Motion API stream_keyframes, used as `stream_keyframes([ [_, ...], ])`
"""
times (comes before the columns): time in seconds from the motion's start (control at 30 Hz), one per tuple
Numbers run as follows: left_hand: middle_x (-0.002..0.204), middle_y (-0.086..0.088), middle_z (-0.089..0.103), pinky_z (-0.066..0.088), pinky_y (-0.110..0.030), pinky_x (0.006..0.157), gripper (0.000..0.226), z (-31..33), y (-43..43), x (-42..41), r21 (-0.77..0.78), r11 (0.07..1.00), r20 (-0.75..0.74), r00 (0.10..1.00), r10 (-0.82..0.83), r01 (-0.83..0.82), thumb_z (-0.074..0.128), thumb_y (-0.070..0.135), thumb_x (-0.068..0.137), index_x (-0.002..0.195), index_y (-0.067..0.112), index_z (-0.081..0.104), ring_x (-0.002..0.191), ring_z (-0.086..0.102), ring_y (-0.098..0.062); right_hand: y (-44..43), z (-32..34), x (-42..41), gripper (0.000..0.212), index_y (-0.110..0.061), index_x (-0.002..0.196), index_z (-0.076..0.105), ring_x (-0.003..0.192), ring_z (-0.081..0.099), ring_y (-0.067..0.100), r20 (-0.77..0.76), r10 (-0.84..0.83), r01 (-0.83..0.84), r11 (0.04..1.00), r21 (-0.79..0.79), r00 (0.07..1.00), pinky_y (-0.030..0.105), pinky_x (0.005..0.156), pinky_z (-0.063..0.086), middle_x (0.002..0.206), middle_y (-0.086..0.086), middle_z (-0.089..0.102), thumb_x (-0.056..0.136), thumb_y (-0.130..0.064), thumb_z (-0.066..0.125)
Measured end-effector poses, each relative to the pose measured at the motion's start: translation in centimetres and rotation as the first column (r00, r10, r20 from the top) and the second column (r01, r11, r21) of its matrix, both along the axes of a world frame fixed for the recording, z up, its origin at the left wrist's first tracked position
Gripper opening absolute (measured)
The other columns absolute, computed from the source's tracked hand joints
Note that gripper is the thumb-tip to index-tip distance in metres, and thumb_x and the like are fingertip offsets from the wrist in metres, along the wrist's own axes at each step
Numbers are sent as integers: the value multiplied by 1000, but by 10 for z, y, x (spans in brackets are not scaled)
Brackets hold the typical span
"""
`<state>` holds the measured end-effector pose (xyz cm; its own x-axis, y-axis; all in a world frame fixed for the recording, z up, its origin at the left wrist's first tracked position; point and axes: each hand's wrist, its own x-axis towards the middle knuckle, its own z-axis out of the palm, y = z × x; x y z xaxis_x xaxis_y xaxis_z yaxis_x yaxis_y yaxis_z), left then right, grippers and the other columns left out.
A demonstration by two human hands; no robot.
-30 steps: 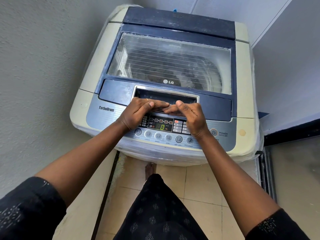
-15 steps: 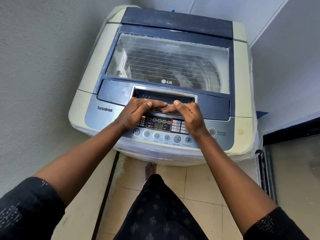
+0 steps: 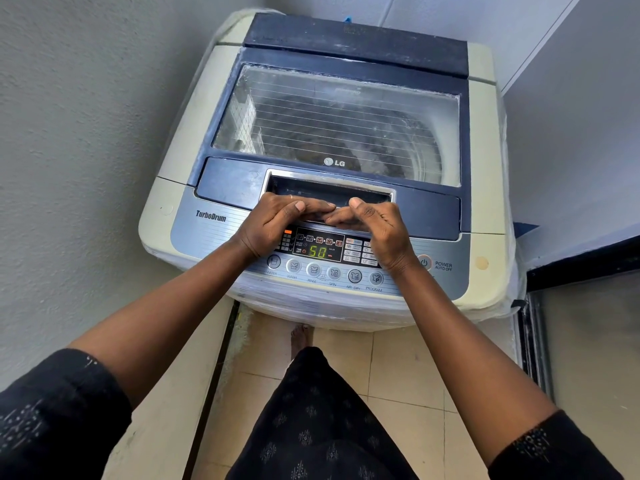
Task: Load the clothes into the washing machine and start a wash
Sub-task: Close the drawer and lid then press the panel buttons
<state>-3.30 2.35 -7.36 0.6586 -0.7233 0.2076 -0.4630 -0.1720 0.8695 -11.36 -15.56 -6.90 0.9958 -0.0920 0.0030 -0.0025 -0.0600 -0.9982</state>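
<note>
Clothes (image 3: 349,140) lie inside the washing machine (image 3: 194,133), seen only as a dark blurry heap through the see-through lid (image 3: 346,109). The glass is cloudy and lined, so it is hard to tell one piece from another. The lid is shut flat on top of the machine.

Both hands rest on the front edge of the lid, by the handle slot (image 3: 329,190). The left hand (image 3: 273,221) lies palm down with its fingers bent, holding nothing. The right hand (image 3: 379,230) does the same, with bent fingers and nothing in its grip. The fingertips of the two hands touch in the middle. The hands hide parts of the button panel (image 3: 322,268) under them, and the small words there are too tiny to read. A green number, 50, glows on the little screen (image 3: 318,251) between the wrists. A row of round buttons sits just below it, and the power button (image 3: 424,263) is just beside the right wrist.

The machine stands in a tight corner. A gray wall (image 3: 86,133) is close on the left, and another wall is close on the right. A dark door frame (image 3: 581,265) is cut off at the right edge. A bare foot (image 3: 301,336) stands on the tiled floor (image 3: 408,368) right in front of the machine. Black sleeves are cut off at the bottom corners.
</note>
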Motion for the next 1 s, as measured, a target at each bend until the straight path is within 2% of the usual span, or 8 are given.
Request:
stream_keyframes([
  [0.1, 109, 0, 66, 46, -20, 94, 44, 1, -1, 0, -4, 1000, 0, 1000, -8, 8, 29, 27, 93, 116, 8, 61, 106, 61, 2, -1, 0, 0, 40, 0, 94, 70, 88, 71, 14, -7, 5, -5, 1000, 21, 1000, 26, 86, 55, 92, 12, 71, 92, -22, 37],
  [0.17, 109, 0, 65, 46, -20, 95, 42, 1, -1, -1, -9, 1000, -18, 1000, -10, 9, 29, 26, 93, 116, 10, 60, 106, 61, 3, -1, -1, 1, 40, -1, 91, 71, 91, 71, 19, -8, 12, -12, 1000, 23, 1000, 32, 89, 54, 93, 14, 71, 92, -23, 38],
  [0.37, 110, -3, 66, 47, -28, 97, 41, 0, 0, 0, -13, 1000, -41, 999, -4, 3, 30, 28, 94, 116, 13, 60, 108, 63, -10, -3, -3, 2, 44, -3, 88, 72, 94, 70, 25, 0, 20, -20, 999, 31, 1000, 40, 94, 53, 94, 17, 72, 89, -34, 41],
  [0.5, 110, 1, 66, 46, -23, 97, 43, -1, -1, 0, -11, 1000, -43, 999, -21, 20, 30, 28, 93, 117, 10, 61, 108, 63, -7, -3, -4, 3, 45, -7, 86, 73, 95, 70, 23, 7, 24, -24, 1000, 11, 1000, 40, 95, 52, 93, 14, 72, 87, -39, 41],
  [0.6, 110, -1, 66, 46, -24, 97, 45, -2, 0, 1, -17, 1000, -53, 998, -18, 17, 30, 28, 93, 116, 8, 62, 108, 63, -10, -4, -6, 3, 46, -8, 86, 74, 95, 70, 22, 12, 23, -23, 1000, -11, 1000, 41, 96, 51, 93, 12, 73, 87, -40, 41],
  [0.73, 111, -3, 66, 46, -28, 98, 45, -3, 0, 3, -6, 1000, -60, 998, -24, 24, 30, 28, 94, 116, 8, 63, 109, 63, -13, -5, -5, 3, 47, -6, 88, 73, 94, 70, 20, -1, 21, -21, 1000, -16, 1000, 35, 94, 52, 92, 9, 73, 87, -40, 41],
  [0.87, 111, -1, 66, 45, -23, 98, 45, -3, 0, 2, -6, 999, -47, 998, -35, 35, 29, 27, 93, 116, 8, 63, 109, 62, -10, -2, -1, 2, 40, -1, 91, 71, 88, 71, 14, -23, 4, -4, 1000, 10, 1000, 22, 86, 54, 91, 14, 71, 91, -26, 39],
  [1.0, 110, 0, 66, 46, -21, 97, 49, -2, 0, 2, 4, 1000, -48, 998, -31, 31, 29, 30, 93, 114, 4, 65, 108, 62, -9, 0, 1, 2, 41, 1, 90, 71, 88, 71, 17, -29, -26, 26, 1000, -1, 999, 25, 85, 54, 90, 15, 71, 91, -24, 38],
])
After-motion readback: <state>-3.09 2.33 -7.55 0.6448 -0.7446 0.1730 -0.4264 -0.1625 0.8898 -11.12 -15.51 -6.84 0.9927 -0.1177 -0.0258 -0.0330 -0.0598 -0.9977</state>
